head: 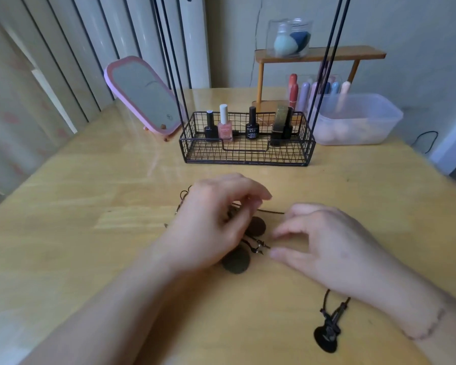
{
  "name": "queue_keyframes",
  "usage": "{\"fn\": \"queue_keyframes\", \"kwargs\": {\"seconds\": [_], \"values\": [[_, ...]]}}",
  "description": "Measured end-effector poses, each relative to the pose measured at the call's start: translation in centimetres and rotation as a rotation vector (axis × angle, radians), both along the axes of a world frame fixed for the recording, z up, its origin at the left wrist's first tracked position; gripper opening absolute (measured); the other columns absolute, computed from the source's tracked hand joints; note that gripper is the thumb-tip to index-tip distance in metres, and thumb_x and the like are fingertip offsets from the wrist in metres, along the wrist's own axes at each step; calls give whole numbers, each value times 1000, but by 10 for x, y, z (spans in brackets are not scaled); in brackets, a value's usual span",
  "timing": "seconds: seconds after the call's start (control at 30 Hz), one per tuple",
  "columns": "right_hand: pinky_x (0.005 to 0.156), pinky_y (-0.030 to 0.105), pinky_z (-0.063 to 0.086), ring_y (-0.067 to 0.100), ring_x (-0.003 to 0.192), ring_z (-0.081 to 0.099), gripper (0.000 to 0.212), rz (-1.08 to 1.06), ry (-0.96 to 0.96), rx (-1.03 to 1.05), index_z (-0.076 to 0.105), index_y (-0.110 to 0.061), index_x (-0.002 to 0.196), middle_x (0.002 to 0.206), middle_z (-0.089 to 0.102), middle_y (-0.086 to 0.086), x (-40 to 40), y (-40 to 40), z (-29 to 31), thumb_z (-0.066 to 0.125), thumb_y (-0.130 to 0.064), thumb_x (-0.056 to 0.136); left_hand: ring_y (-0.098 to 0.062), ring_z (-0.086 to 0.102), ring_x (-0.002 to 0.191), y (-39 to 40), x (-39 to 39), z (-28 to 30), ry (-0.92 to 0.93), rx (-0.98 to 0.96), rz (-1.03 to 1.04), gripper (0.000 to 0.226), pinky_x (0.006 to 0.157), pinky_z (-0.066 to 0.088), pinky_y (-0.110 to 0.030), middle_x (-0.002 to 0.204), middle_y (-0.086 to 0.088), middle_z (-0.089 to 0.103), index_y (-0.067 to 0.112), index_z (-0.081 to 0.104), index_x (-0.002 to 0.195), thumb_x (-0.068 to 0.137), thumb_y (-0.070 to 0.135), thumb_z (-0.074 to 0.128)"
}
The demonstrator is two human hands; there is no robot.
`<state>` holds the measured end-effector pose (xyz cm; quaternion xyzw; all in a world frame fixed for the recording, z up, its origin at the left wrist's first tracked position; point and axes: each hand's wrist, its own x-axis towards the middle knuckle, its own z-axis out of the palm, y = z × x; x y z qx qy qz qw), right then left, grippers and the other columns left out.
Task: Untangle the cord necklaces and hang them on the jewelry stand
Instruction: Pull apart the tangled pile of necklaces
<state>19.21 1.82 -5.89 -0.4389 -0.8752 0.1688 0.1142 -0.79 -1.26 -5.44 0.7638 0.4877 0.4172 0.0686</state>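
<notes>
A tangle of dark cord necklaces (270,212) with two round brown pendants (236,260) lies on the wooden table (90,233) in front of me. My left hand (213,222) sits curled over the tangle and pinches a cord that runs right toward my right hand (329,246). My right hand hovers beside the metal clasp ends (262,246), thumb and forefinger apart and holding nothing. Another cord necklace with a black pendant (325,337) lies by my right wrist. The jewelry stand (248,151), a black wire basket with tall thin rods, stands behind; its top is out of view.
Several nail polish bottles (224,125) stand in the stand's basket. A pink-framed mirror (142,96) leans at the back left. A clear plastic tub (358,119) and a small wooden shelf (321,54) with a sponge jar are at the back right.
</notes>
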Motion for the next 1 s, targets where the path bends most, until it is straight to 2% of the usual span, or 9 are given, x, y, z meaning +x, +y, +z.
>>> {"fn": "queue_keyframes", "kwargs": {"seconds": [0.13, 0.27, 0.4, 0.5, 0.6, 0.7, 0.77, 0.87, 1.0], "values": [[79, 34, 49, 1, 90, 53, 10, -10, 134, 32, 74, -43, 92, 92, 58, -22, -10, -6, -4, 70, -47, 84, -9, 65, 88, 2, 9, -9, -184, -132, -39, 25, 79, 51, -20, 91, 11, 68, 16, 69, 98, 90, -3, 56], [74, 33, 44, 9, 102, 48, 8, -38, 29, 162, 67, -35, 92, 96, 55, -16, -18, -10, -7, 59, -37, 94, -16, 66, 95, 3, 15, -12, -385, -272, -107, 25, 81, 56, -33, 97, 7, 67, 14, 66, 107, 93, 3, 49], [68, 27, 33, 12, 97, 44, 29, 7, -86, 211, 39, -34, 81, 87, 40, -16, -15, -10, -13, 55, -12, 92, -17, 65, 97, 1, 11, -12, -244, -309, -100, 28, 86, 54, -31, 97, 5, 68, 14, 65, 108, 93, -3, 49], [67, 23, 36, 4, 86, 43, 37, -39, 75, 55, 35, -31, 74, 82, 44, -16, -7, -1, -7, 44, -1, 92, -5, 64, 89, 2, 11, -12, -74, -306, -75, 24, 81, 49, -20, 95, 9, 70, 16, 65, 110, 94, 1, 54], [60, 20, 43, 1, 63, 51, 28, -142, 422, -182, 49, -25, 78, 73, 62, -9, -2, 7, -3, 46, -10, 101, 3, 57, 76, 1, 12, -11, -20, -310, -61, 17, 74, 43, -11, 86, 12, 68, 18, 65, 110, 98, 12, 56], [62, 38, 46, 14, 60, 54, 24, -139, 657, -312, 53, -19, 83, 61, 59, -2, -3, 10, 0, 46, -7, 102, -3, 49, 59, 0, 14, -10, -45, -329, -78, 9, 61, 38, -13, 66, 15, 58, 20, 65, 105, 98, 21, 58], [52, 27, 42, 13, 56, 49, 21, -121, 786, -410, 56, -15, 87, 60, 55, -1, -1, 10, 2, 46, -4, 102, -9, 46, 56, 0, 15, -11, -95, -321, -103, 6, 58, 40, -20, 62, 10, 57, 21, 66, 100, 98, 23, 60], [51, 18, 39, 9, 57, 47, 15, -66, 787, -387, 63, -18, 93, 62, 55, -2, 1, 8, 1, 54, -9, 100, -26, 49, 59, -1, 14, -11, -188, -300, -103, 8, 58, 45, -31, 65, -6, 61, 22, 66, 93, 98, 24, 60], [59, 24, 50, 23, 63, 58, 9, 5, 714, -172, 70, -26, 88, 68, 60, 9, 3, 5, -2, 67, -25, 80, -27, 51, 61, -4, 15, -8, -235, -293, -113, 13, 59, 46, -34, 65, -7, 61, 21, 66, 87, 96, 28, 59]]}}
